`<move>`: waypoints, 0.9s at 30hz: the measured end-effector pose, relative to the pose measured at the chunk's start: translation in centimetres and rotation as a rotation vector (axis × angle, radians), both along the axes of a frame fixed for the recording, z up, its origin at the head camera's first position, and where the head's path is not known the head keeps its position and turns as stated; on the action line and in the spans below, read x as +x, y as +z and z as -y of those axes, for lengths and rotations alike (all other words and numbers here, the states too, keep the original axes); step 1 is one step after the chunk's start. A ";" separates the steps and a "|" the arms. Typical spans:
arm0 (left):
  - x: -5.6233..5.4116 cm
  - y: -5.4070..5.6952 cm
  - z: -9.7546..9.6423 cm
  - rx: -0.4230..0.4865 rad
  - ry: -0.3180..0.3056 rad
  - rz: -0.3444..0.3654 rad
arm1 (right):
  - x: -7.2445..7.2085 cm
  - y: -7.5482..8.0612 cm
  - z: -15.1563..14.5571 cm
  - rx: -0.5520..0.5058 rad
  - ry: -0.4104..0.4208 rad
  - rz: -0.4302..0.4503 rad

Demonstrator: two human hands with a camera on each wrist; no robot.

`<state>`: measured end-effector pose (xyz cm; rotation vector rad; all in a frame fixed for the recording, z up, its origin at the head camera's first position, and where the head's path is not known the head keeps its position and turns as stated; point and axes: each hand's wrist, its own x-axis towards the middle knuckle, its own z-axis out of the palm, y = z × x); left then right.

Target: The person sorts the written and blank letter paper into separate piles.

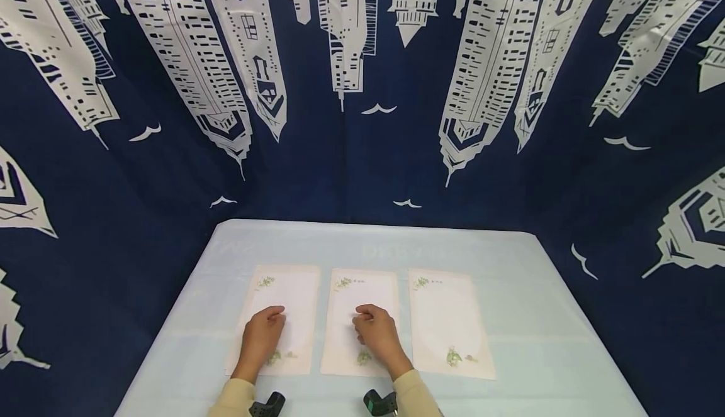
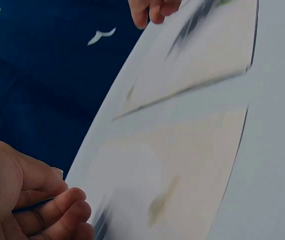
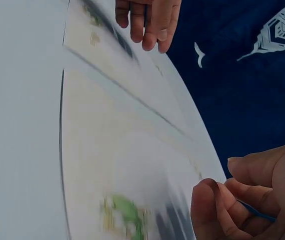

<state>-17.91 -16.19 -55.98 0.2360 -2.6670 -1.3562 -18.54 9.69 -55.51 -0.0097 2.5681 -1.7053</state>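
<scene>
In the head view, a left sheet (image 1: pixel 300 316), a middle sheet (image 1: pixel 338 322) and a right sheet (image 1: pixel 444 322) lie side by side on the white table (image 1: pixel 544 316), lower centre. The left hand (image 1: pixel 264 334) hangs over the left sheet, the right hand (image 1: pixel 379 334) over the middle one.

Left wrist view: at lower left, the left hand curls loosely, pinching nothing.

Right wrist view: at lower right, the right hand curls likewise, holding nothing.

This looks like a ready stance; handling a sheet would call for lowering fingertips to its edge.

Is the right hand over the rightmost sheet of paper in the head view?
No, the right hand is over the middle sheet, with the rightmost sheet lying uncovered beside it.
</scene>
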 end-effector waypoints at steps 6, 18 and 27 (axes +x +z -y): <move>0.3 0.1 -3.2 0.041 -0.123 -0.022 | 0.9 -0.7 -2.9 0.128 -0.073 -0.041; 0.2 0.1 -6.9 0.067 -0.191 0.030 | 1.6 -1.5 -5.8 0.265 -0.235 -0.024; 0.6 -0.2 -8.4 -0.002 -0.182 0.026 | 1.7 -1.9 -6.2 0.321 -0.265 -0.025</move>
